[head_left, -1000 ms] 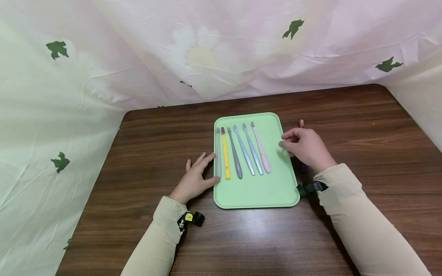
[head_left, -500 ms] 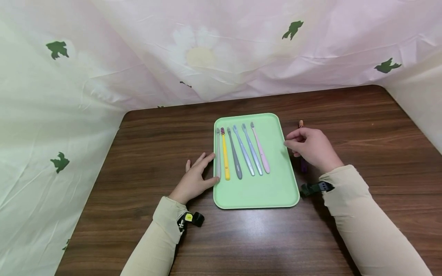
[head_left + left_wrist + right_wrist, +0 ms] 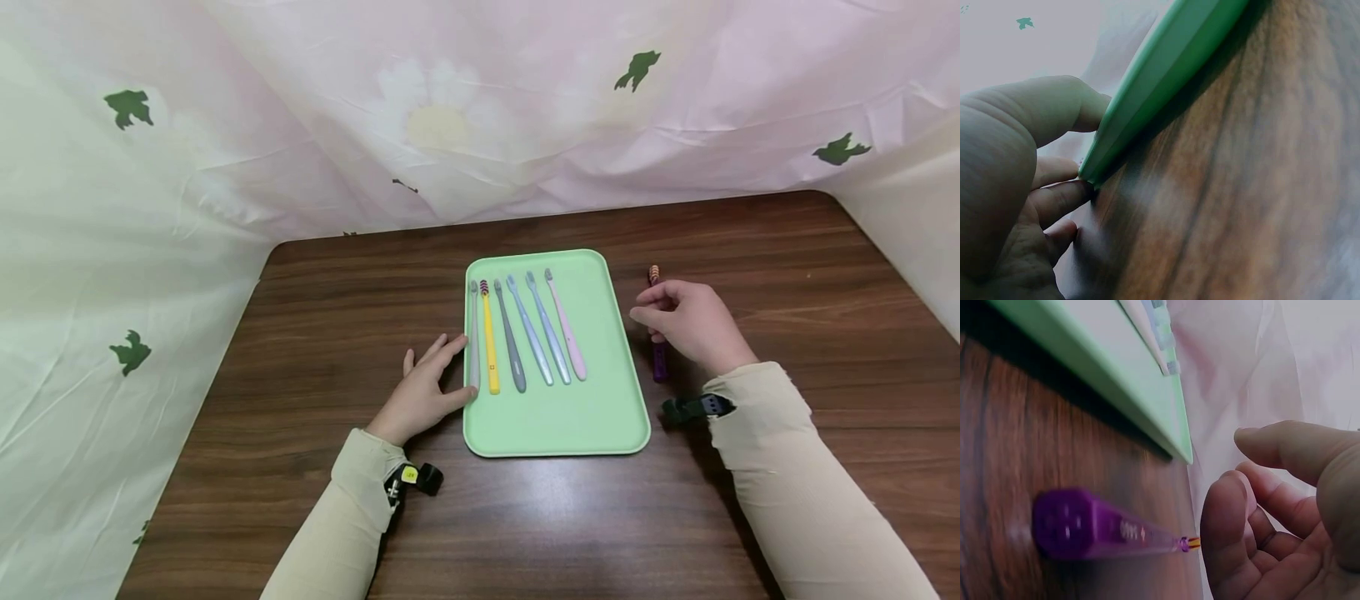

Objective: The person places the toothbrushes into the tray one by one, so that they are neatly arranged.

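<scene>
A green tray [image 3: 555,421] bears a row of toothbrushes: a light grey toothbrush [image 3: 474,333], a yellow toothbrush [image 3: 491,342], a dark grey toothbrush [image 3: 511,342], two blue ones and a pink toothbrush [image 3: 566,329]. My left hand [image 3: 423,392] rests at the tray's left edge, thumb and fingertips touching the rim [image 3: 1147,87], fingers spread. To the right of the tray, a purple toothbrush [image 3: 659,362] lies on the table, bristles toward the back. Over it hovers my right hand [image 3: 693,325], fingers loosely bent with nothing between them, partly hiding the handle in the head view.
The brown wooden table [image 3: 337,292] extends around the tray. A pale flowered cloth [image 3: 495,108] hangs along its back and left sides. Both wrists carry strapped cameras, the right one [image 3: 697,407] close to the tray's right edge.
My right hand has moved right, from over the tray's edge to above the purple toothbrush, uncovering more of its handle. My left hand stays at the rim.
</scene>
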A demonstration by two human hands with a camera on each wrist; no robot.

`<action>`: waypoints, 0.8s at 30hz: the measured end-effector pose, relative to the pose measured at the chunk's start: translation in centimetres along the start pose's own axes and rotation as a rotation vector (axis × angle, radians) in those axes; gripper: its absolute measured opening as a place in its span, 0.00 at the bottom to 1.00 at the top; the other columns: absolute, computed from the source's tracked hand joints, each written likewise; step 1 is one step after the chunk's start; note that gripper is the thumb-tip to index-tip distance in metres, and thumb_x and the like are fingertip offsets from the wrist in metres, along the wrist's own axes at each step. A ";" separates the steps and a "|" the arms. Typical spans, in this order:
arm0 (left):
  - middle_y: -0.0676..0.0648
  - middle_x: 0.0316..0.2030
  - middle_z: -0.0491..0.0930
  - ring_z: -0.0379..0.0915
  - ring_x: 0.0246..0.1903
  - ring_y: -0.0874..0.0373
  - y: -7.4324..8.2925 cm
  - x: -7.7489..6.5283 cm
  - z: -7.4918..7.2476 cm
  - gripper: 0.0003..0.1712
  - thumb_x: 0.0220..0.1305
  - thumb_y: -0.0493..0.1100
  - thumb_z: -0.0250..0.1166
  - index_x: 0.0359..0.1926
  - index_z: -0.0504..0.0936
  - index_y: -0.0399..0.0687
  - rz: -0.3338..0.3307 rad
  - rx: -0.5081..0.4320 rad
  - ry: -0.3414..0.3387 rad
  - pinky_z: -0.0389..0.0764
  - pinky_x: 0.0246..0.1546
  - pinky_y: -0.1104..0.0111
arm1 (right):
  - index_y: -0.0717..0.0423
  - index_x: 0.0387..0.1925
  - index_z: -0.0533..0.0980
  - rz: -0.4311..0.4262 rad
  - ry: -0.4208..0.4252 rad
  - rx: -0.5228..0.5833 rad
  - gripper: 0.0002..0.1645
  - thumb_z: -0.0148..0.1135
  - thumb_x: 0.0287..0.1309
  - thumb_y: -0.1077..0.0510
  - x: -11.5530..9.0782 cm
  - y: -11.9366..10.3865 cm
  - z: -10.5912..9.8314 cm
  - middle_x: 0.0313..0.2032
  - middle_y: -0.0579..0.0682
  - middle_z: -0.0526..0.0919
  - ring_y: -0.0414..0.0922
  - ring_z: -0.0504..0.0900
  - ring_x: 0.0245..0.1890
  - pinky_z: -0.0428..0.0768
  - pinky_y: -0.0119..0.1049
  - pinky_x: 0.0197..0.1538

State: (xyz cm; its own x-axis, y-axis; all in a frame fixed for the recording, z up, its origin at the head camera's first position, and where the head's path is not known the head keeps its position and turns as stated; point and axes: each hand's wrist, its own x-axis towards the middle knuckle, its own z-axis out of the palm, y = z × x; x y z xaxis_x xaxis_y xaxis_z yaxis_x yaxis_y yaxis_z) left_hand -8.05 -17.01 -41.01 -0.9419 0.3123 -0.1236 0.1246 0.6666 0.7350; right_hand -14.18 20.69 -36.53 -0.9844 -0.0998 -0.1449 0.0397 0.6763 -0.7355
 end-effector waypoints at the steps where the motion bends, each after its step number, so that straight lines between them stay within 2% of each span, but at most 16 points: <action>1: 0.49 0.75 0.61 0.41 0.78 0.55 0.0 0.0 0.0 0.45 0.64 0.49 0.70 0.77 0.60 0.49 0.000 0.000 0.000 0.23 0.73 0.47 | 0.61 0.49 0.79 0.000 0.000 -0.003 0.20 0.66 0.65 0.49 0.0 0.1 -0.1 0.35 0.58 0.85 0.45 0.84 0.28 0.80 0.35 0.34; 6: 0.50 0.75 0.61 0.42 0.78 0.56 0.0 0.0 0.1 0.45 0.64 0.49 0.70 0.77 0.60 0.49 -0.002 -0.001 0.002 0.23 0.73 0.47 | 0.61 0.49 0.79 0.006 0.005 -0.034 0.20 0.67 0.64 0.50 0.2 0.7 -0.3 0.34 0.56 0.85 0.44 0.82 0.27 0.77 0.36 0.33; 12: 0.48 0.75 0.61 0.42 0.78 0.53 0.0 0.0 0.1 0.45 0.63 0.48 0.71 0.77 0.60 0.49 0.009 0.000 0.008 0.23 0.72 0.45 | 0.61 0.50 0.79 0.015 0.010 -0.054 0.22 0.67 0.64 0.49 0.3 1.4 -0.3 0.37 0.56 0.85 0.45 0.81 0.29 0.77 0.37 0.33; 19: 0.48 0.74 0.61 0.42 0.78 0.54 0.1 -0.1 0.0 0.45 0.63 0.48 0.71 0.77 0.61 0.49 0.008 0.007 0.008 0.23 0.73 0.46 | 0.62 0.47 0.81 -0.003 0.043 -0.099 0.19 0.68 0.62 0.51 0.5 1.9 0.0 0.36 0.55 0.84 0.48 0.78 0.34 0.74 0.39 0.37; 24: 0.48 0.74 0.61 0.42 0.78 0.54 0.0 0.0 0.1 0.45 0.63 0.48 0.71 0.77 0.61 0.48 0.007 0.010 0.007 0.23 0.73 0.46 | 0.61 0.47 0.80 0.006 0.048 -0.112 0.19 0.68 0.63 0.51 0.6 2.2 0.1 0.35 0.55 0.81 0.49 0.75 0.34 0.72 0.40 0.37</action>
State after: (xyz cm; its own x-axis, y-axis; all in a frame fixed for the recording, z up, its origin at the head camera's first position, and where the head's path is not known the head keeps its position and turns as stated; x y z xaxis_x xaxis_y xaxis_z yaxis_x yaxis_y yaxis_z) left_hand -8.00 -16.96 -41.02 -0.9431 0.3126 -0.1135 0.1345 0.6707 0.7294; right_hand -14.64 22.04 -38.29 -0.9914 -0.0623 -0.1151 0.0287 0.7544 -0.6558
